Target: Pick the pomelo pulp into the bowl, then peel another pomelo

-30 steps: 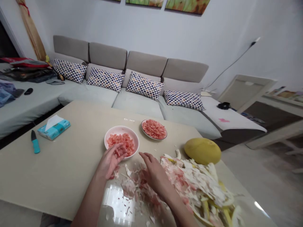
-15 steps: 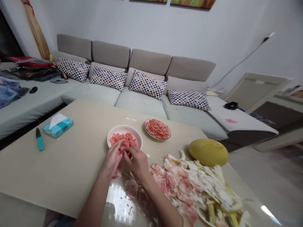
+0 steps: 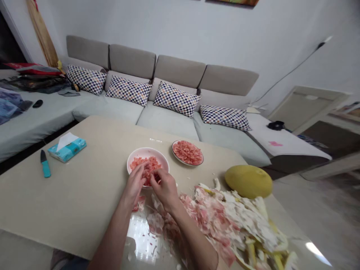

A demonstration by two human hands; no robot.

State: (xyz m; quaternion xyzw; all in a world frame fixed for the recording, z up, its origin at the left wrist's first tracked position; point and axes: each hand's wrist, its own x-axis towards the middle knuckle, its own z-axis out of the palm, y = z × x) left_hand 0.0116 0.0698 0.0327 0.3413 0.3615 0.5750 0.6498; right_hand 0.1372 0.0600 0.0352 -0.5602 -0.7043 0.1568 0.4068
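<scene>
Over the near rim of a pink-white bowl (image 3: 129, 161) with red pomelo flesh in it, my two hands come together. My left hand (image 3: 136, 183) is curled, with a piece of red pomelo flesh at its fingers. Pinched closed against that piece is my right hand (image 3: 165, 188); its fingertips partly hide it. A dark-rimmed plate (image 3: 180, 161) heaped with more pomelo flesh (image 3: 188, 150) stands behind the bowl. Right of my right forearm lies a pile of pomelo peel and membrane (image 3: 225, 213). Some membrane scraps (image 3: 155, 221) and seeds lie between my forearms.
A whole yellow pomelo (image 3: 249, 181) rests behind the peel, close to the table's right edge. At the left are a blue tissue pack (image 3: 67, 149) and a knife (image 3: 45, 165) with a turquoise handle. A grey sofa (image 3: 168, 116) with patterned cushions runs behind the table (image 3: 70, 195).
My hands were apart a second ago, the left palm open at the bowl and the right over the scraps. My right hand has moved up and left to meet the left one, and its fingers have closed.
</scene>
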